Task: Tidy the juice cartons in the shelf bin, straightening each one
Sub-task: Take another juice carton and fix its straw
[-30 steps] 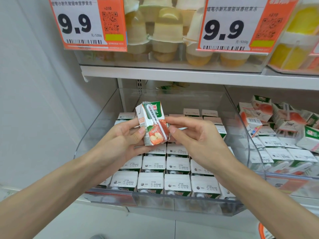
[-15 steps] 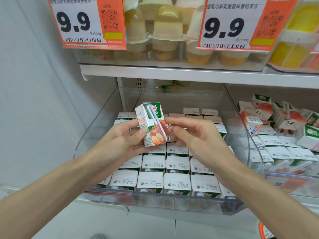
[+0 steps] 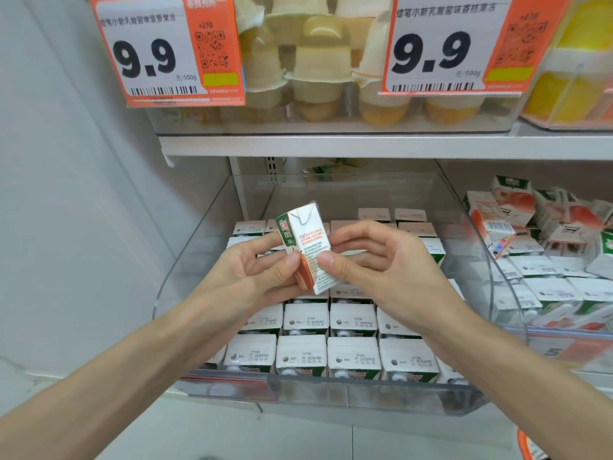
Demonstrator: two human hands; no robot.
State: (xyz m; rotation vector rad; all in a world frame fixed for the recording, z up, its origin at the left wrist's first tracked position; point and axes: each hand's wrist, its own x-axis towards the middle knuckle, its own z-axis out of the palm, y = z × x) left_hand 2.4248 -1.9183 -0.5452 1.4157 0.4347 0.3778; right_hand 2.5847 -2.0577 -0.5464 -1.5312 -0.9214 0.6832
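Single wide-angle view from the head, facing forward and slightly down. Close in front of the clear shelf bin, looking over its front wall into it. Above the bin, price tags and jelly cups at the top edge; right of the bin, a second bin, cut off by the frame.

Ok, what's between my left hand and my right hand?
A tilted juice carton, held by both the left hand and the right hand, as the head view shows.

two hands, one held carton, two orange price tags
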